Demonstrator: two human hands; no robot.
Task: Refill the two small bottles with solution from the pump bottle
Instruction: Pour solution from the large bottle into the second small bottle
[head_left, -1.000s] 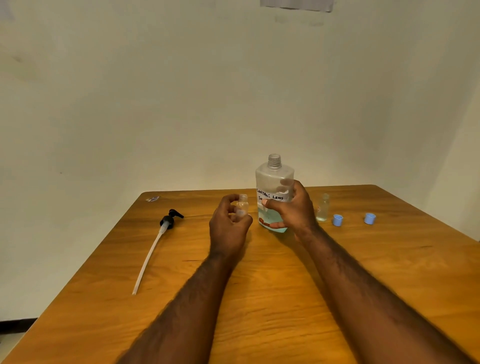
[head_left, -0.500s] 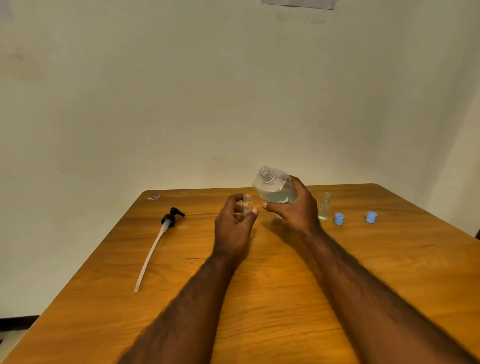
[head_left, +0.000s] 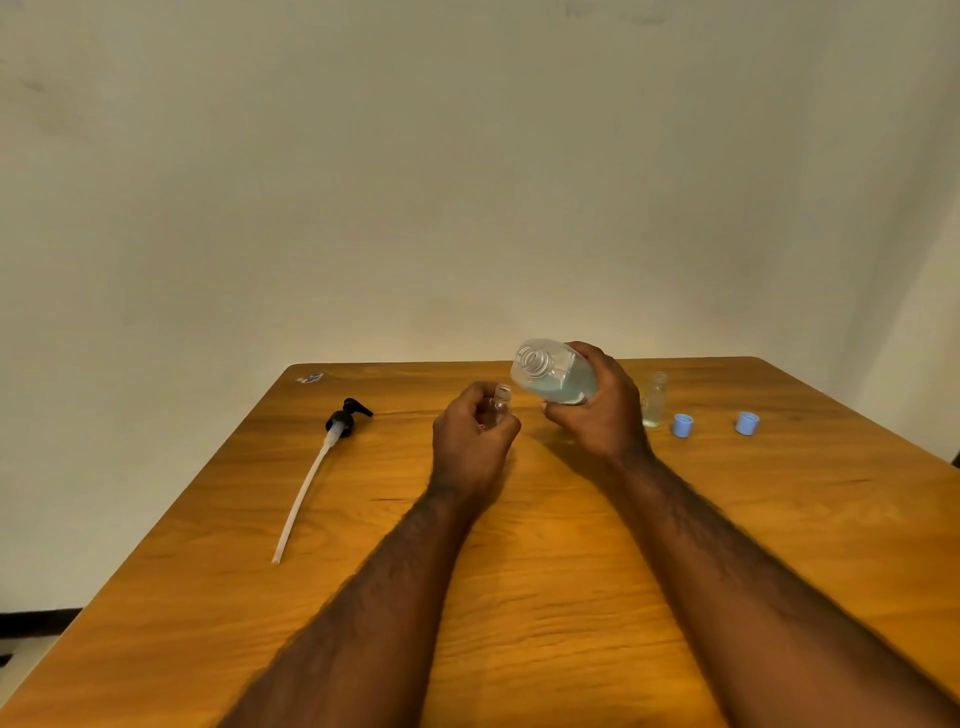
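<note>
the pump bottle (head_left: 558, 376) is clear plastic, with no pump on it and its threaded neck open. it is tipped steeply, neck pointing toward ten o'clock, held above the tabletop (head_left: 571, 545) in the right grip (head_left: 602, 410), with pale blue-green solution pooled along its lower side. the first small bottle (head_left: 502, 397) is tiny, clear and uncapped, upright in the left grip (head_left: 475, 441), its mouth close at eight o'clock of the big bottle's neck. the second small bottle (head_left: 654, 400), clear and uncapped, stands upright on the tabletop at three o'clock of the right grip, partly filled with pale liquid.
</note>
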